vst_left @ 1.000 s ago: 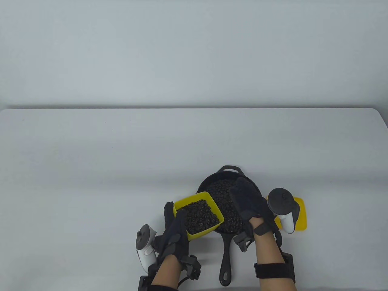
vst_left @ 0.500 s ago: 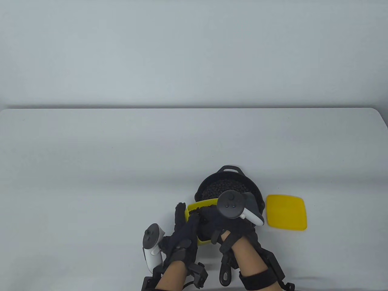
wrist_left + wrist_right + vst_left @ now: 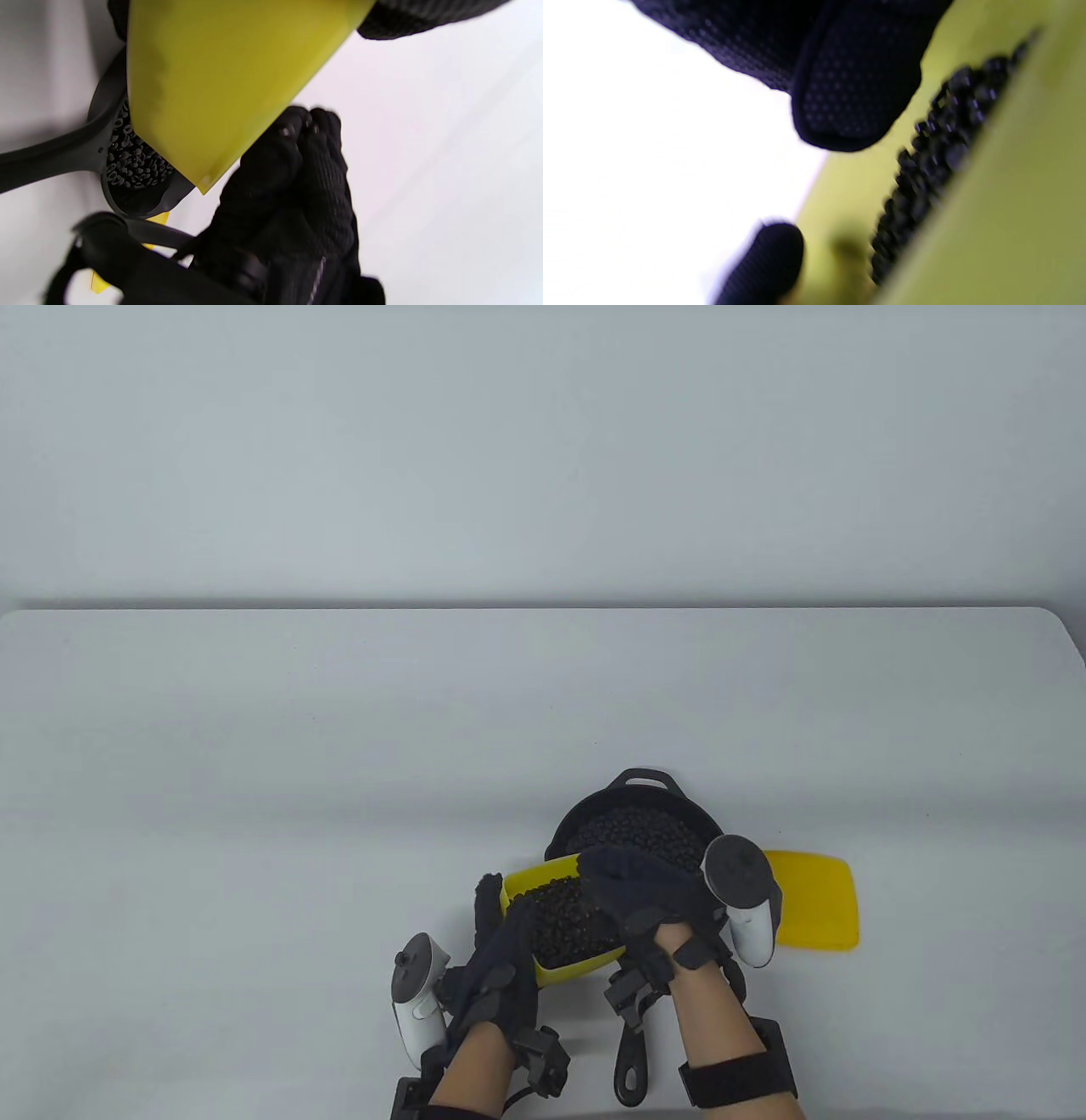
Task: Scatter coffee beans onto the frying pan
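A black frying pan (image 3: 564, 824) near the table's front edge holds a layer of coffee beans (image 3: 636, 831); its long handle (image 3: 632, 1060) points toward me. My left hand (image 3: 501, 954) grips a yellow container (image 3: 533, 878) of beans (image 3: 564, 925), lifted and tilted at the pan's left rim. My right hand (image 3: 645, 895) hovers over the container's right side and the pan, fingers bunched together; whatever it pinches is hidden. The left wrist view shows the container's underside (image 3: 212, 76), the pan (image 3: 131, 163) and the right hand (image 3: 297, 182) curled. The right wrist view shows fingers (image 3: 857, 84) beside the beans (image 3: 946, 144).
A yellow lid (image 3: 819, 908) lies flat right of the pan, partly behind the right hand's tracker (image 3: 747, 899). The white table (image 3: 339, 772) stretches far back and to both sides. Its far edge meets a grey wall.
The right hand went from above the pan down into the container, then rose and shifted right with fingers bunched. The left hand brought the container slightly left and toward me.
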`<move>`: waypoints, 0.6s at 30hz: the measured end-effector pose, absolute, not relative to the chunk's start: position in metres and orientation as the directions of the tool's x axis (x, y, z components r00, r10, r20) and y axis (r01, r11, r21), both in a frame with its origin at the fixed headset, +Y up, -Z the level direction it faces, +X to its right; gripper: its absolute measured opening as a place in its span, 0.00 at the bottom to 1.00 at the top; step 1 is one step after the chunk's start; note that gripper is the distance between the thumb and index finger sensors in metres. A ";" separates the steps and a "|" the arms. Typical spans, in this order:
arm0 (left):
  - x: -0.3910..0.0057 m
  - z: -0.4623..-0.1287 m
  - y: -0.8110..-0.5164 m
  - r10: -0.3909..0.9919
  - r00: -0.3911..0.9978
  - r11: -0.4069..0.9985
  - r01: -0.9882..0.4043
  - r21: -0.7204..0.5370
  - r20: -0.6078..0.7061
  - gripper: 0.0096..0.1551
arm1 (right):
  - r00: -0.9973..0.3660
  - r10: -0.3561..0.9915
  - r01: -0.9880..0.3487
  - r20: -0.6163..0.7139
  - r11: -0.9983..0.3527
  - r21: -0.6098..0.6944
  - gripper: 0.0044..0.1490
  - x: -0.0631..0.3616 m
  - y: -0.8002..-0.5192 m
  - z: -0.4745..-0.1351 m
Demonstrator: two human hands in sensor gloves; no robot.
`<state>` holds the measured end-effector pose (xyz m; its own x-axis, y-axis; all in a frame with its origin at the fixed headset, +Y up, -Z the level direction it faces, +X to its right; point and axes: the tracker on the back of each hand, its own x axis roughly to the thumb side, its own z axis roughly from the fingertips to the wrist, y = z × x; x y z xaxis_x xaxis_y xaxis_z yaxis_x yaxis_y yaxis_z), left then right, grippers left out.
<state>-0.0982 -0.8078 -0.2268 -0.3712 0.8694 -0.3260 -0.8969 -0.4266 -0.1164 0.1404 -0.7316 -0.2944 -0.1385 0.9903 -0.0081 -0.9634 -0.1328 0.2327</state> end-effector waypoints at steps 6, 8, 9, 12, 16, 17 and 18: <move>-0.108 -0.227 -0.810 0.864 -0.397 -0.433 -0.900 -0.055 -0.309 0.49 | -0.203 0.977 -0.976 -0.059 -0.197 0.092 0.24 0.185 -0.739 -0.300; -0.108 -0.227 -0.810 0.863 -0.400 -0.435 -0.899 -0.049 -0.309 0.49 | -0.372 0.925 -0.928 -0.073 -0.368 0.060 0.24 0.194 -0.742 -0.301; -0.108 -0.227 -0.810 0.862 -0.401 -0.436 -0.898 -0.050 -0.311 0.49 | -0.426 0.902 -0.904 -0.072 -0.423 0.059 0.24 0.196 -0.742 -0.302; -0.106 -0.227 -0.809 0.867 -0.390 -0.429 -0.901 -0.065 -0.310 0.49 | -0.556 0.829 -0.831 -0.058 -0.552 0.075 0.27 0.200 -0.744 -0.304; -0.106 -0.227 -0.808 0.867 -0.393 -0.432 -0.899 -0.069 -0.307 0.49 | -0.468 0.884 -0.876 -0.004 -0.463 0.136 0.44 0.198 -0.745 -0.305; -0.106 -0.227 -0.808 0.868 -0.391 -0.430 -0.900 -0.068 -0.306 0.49 | -0.438 0.899 -0.886 0.011 -0.434 0.165 0.50 0.197 -0.744 -0.305; -0.107 -0.227 -0.808 0.871 -0.388 -0.426 -0.902 -0.067 -0.302 0.49 | -0.415 0.909 -0.891 0.028 -0.412 0.192 0.53 0.197 -0.742 -0.305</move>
